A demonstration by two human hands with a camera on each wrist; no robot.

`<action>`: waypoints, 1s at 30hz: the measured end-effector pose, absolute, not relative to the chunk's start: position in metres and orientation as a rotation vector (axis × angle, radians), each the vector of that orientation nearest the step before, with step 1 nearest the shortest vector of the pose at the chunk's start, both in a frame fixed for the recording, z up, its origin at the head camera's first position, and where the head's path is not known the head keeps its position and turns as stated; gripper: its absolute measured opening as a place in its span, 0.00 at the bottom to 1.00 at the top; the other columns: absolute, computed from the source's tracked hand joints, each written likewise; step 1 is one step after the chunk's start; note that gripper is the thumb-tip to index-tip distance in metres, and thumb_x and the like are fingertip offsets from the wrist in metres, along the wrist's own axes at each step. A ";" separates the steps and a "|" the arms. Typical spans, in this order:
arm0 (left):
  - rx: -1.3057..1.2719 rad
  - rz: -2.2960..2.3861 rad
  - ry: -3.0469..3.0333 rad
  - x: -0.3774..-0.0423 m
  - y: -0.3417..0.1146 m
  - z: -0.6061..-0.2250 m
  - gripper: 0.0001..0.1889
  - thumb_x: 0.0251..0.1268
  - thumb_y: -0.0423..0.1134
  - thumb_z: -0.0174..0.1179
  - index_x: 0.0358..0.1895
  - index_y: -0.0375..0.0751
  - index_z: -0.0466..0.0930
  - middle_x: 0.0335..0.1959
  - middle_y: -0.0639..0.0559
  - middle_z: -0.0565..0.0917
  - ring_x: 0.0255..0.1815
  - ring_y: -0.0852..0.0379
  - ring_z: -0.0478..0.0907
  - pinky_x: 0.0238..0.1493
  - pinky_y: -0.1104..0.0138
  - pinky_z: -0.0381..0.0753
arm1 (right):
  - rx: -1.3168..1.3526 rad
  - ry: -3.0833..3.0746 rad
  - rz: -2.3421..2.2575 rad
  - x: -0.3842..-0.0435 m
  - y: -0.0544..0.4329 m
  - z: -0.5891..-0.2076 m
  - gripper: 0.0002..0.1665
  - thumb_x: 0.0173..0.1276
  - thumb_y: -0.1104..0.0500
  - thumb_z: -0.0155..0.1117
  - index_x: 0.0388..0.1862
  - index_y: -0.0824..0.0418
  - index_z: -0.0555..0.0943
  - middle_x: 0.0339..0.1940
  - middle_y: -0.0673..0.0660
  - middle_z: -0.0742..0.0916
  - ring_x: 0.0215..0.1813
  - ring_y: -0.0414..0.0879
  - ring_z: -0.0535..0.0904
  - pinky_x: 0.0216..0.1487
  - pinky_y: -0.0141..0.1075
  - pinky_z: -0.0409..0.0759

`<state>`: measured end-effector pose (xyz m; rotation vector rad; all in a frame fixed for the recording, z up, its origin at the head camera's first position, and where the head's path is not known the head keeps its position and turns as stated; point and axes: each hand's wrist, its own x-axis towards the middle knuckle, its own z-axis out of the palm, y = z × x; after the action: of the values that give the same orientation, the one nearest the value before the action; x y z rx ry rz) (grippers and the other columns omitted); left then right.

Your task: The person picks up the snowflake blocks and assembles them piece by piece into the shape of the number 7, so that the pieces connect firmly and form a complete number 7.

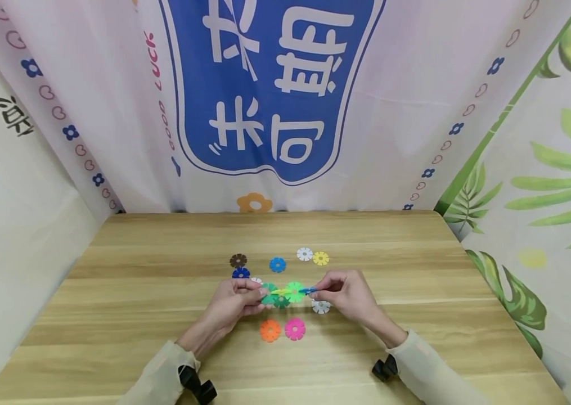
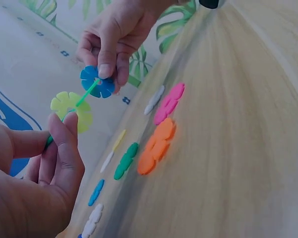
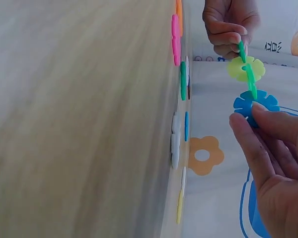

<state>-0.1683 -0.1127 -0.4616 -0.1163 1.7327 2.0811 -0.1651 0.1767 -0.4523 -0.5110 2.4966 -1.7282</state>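
Both hands hold a row of joined, notched plastic flower discs above the table. At its left end, the left hand (image 1: 232, 302) pinches a green disc (image 1: 268, 295) between thumb and fingers. A yellow disc (image 2: 63, 100) comes after it, then a bright green disc (image 1: 291, 288), slotted together crosswise. My right hand (image 1: 351, 293) pinches the blue disc (image 3: 269, 102) at the right end, which meets the bright green one at its edge. In the left wrist view, fingers hide most of the green end disc.
Loose flower discs lie on the wooden table (image 1: 163, 247). Orange (image 1: 265, 335) and pink (image 1: 290, 334) ones are nearest the person. A dark green disc (image 1: 281, 305) and a white disc (image 1: 321, 310) lie beneath the row; brown (image 1: 234, 262), blue (image 1: 274, 268) and yellow (image 1: 317, 261) ones are farther back.
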 end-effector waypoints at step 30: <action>-0.087 2.048 1.790 -0.171 -0.110 -0.457 0.05 0.69 0.25 0.65 0.43 0.29 0.79 0.34 0.45 0.89 0.31 0.55 0.91 0.39 0.70 0.93 | -0.519 2.419 -1.709 -0.170 0.178 -0.456 0.04 0.62 0.70 0.77 0.32 0.64 0.89 0.32 0.62 0.92 0.35 0.64 0.90 0.29 0.40 0.91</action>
<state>-0.1715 -0.1104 -0.4572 -0.0873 1.7900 2.0477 -0.1704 0.1782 -0.4558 -0.5187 2.4194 -1.7087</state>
